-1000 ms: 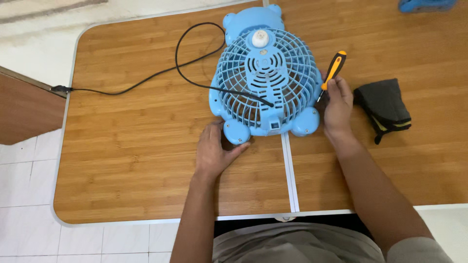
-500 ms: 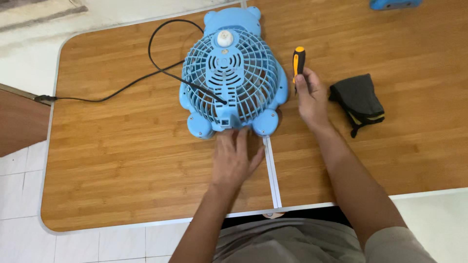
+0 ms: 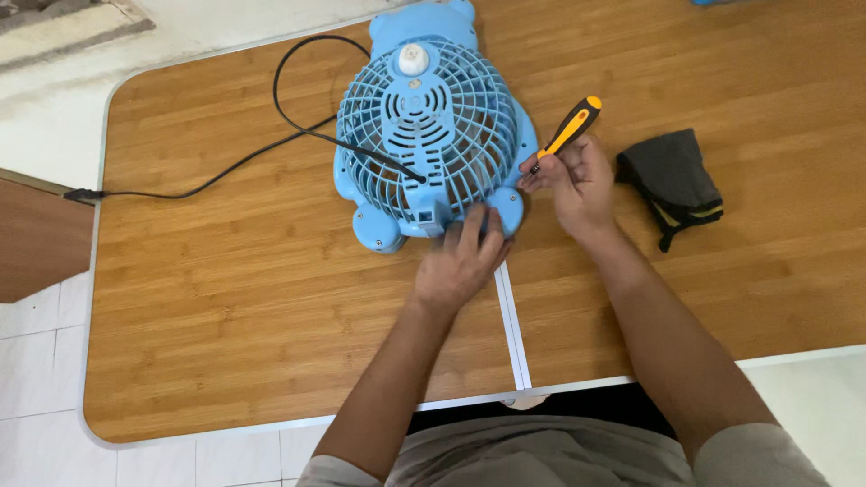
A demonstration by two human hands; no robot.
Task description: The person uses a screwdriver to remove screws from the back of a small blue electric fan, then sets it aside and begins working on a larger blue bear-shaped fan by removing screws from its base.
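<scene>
White tile floor (image 3: pixel 36 361) is showing at 9 o'clock of frame, a brown wooden panel (image 3: pixel 36 234) jutting in there; a bamboo-look folding table (image 3: pixel 225 298) with pale edge trim is filling most of the view, its centre seam (image 3: pixel 510 325) running toward 6 o'clock. Black power cord (image 3: pixel 271 149) is trailing from the table's 9 o'clock edge, looping up and crossing onto the fan. Blue plastic fan (image 3: pixel 433 135) is lying grille-up around 12 o'clock of the table, white knob (image 3: pixel 412 59) at its far end, rounded feet at the near end. Left hand (image 3: pixel 460 261) is lying at the fan's 6 o'clock, fingers loosely spread and touching its lower rim, nothing gripped. Right hand (image 3: pixel 573 185) is sitting at the fan's 4 o'clock, fingers closed around a screwdriver (image 3: pixel 568 131), orange-and-black handle pointing toward 1 o'clock; tip is hidden by the fingers. Dark folded cloth (image 3: pixel 672 180) is lying just at 3 o'clock of that hand, not touching it.
</scene>
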